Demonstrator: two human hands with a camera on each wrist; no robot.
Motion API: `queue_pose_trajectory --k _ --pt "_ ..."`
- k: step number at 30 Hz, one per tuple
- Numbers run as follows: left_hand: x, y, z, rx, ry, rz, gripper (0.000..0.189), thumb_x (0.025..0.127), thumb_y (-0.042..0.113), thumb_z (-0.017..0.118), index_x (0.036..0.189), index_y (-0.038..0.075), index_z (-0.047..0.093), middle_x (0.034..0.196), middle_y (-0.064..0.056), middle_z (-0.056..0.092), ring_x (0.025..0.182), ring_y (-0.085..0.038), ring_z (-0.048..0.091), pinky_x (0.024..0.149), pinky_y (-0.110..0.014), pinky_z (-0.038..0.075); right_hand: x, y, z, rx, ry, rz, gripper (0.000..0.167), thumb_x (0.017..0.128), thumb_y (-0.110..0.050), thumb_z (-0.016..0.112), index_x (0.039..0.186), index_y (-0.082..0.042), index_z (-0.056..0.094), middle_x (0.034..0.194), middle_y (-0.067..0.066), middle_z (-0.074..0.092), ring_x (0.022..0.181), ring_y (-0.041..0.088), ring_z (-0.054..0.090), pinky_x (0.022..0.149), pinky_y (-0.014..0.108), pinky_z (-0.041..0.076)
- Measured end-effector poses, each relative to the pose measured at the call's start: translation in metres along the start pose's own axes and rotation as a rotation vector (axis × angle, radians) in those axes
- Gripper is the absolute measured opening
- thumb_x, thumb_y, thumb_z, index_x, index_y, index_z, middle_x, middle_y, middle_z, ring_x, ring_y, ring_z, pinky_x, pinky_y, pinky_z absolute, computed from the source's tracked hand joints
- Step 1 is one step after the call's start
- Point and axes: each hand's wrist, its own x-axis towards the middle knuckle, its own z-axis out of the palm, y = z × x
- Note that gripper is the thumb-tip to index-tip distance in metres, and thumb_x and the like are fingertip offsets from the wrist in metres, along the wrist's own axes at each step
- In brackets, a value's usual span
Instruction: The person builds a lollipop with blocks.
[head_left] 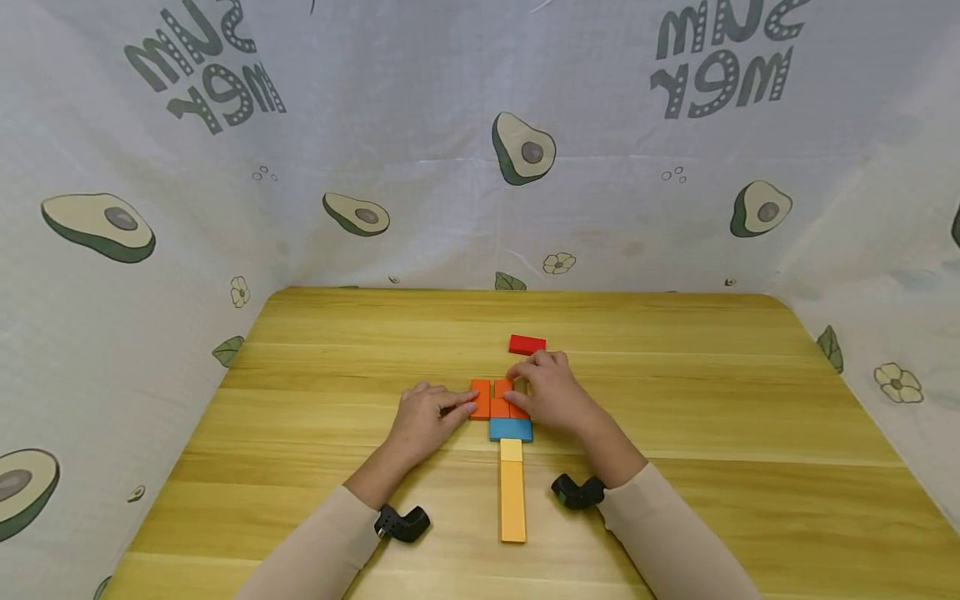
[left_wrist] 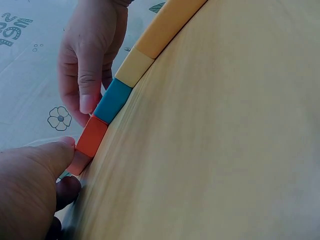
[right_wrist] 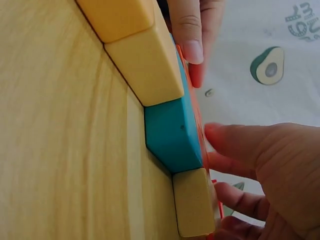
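In the head view my left hand (head_left: 431, 422) touches the left edge of an orange block (head_left: 480, 410) with thumb and index finger. My right hand (head_left: 558, 398) has thumb and index finger at another orange block (head_left: 502, 387), seemingly pinching it; the fingers partly cover it. Smaller orange pieces (head_left: 499, 408) lie between the hands. Against their near side lies a blue block (head_left: 511, 430), followed by a cream block (head_left: 512, 451) and a long yellow block (head_left: 513, 502) in line. The right wrist view shows a pale block face (right_wrist: 191, 204) beside the blue block.
A red block (head_left: 527, 343) lies just beyond my right fingers. The blocks lie on a wooden table (head_left: 300, 375), with a printed avocado cloth (head_left: 420, 125) hanging behind and at the sides. A black wrist device (head_left: 403, 525) sits at each sleeve.
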Motion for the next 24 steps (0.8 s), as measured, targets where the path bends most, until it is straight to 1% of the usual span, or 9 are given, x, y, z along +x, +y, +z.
queue_pose_trajectory --k 5,8,16,24 --pt "0.0003 0.0002 0.0 0.003 -0.002 -0.002 0.028 0.095 0.04 0.071 0.12 0.028 0.078 0.092 0.004 0.077 0.074 -0.009 0.042 0.075 -0.031 0.029 0.0013 0.0023 0.0028 -0.015 0.009 0.043 0.019 0.099 -0.033 0.068 0.107 -0.016 0.073 0.114 0.01 0.057 0.124 0.041 0.043 0.104 0.055 0.04" --pt "0.0 0.0005 0.0 0.003 -0.001 -0.002 0.028 0.095 0.04 0.072 0.119 0.028 0.078 0.091 0.004 0.077 0.074 -0.009 0.042 0.075 -0.031 0.029 0.0013 0.0021 0.0043 -0.019 0.02 0.057 0.016 0.099 -0.032 0.068 0.103 -0.017 0.072 0.113 0.011 0.057 0.123 0.041 0.042 0.104 0.055 0.039" --pt "0.0 0.0012 -0.0006 -0.003 -0.006 -0.008 0.028 0.095 0.04 0.072 0.12 0.028 0.078 0.09 0.004 0.077 0.074 -0.009 0.042 0.076 -0.031 0.029 0.0017 0.0012 0.0067 -0.026 0.042 0.036 0.015 0.098 -0.031 0.068 0.102 -0.018 0.073 0.113 0.012 0.056 0.119 0.039 0.042 0.102 0.055 0.037" --pt "0.0002 0.0016 -0.0014 -0.008 -0.002 -0.005 0.028 0.094 0.039 0.072 0.119 0.028 0.078 0.088 0.005 0.076 0.074 -0.009 0.042 0.076 -0.031 0.03 0.0024 0.0008 0.0073 -0.028 0.052 0.027 0.014 0.097 -0.031 0.07 0.102 -0.018 0.073 0.108 0.011 0.054 0.118 0.039 0.041 0.099 0.054 0.037"
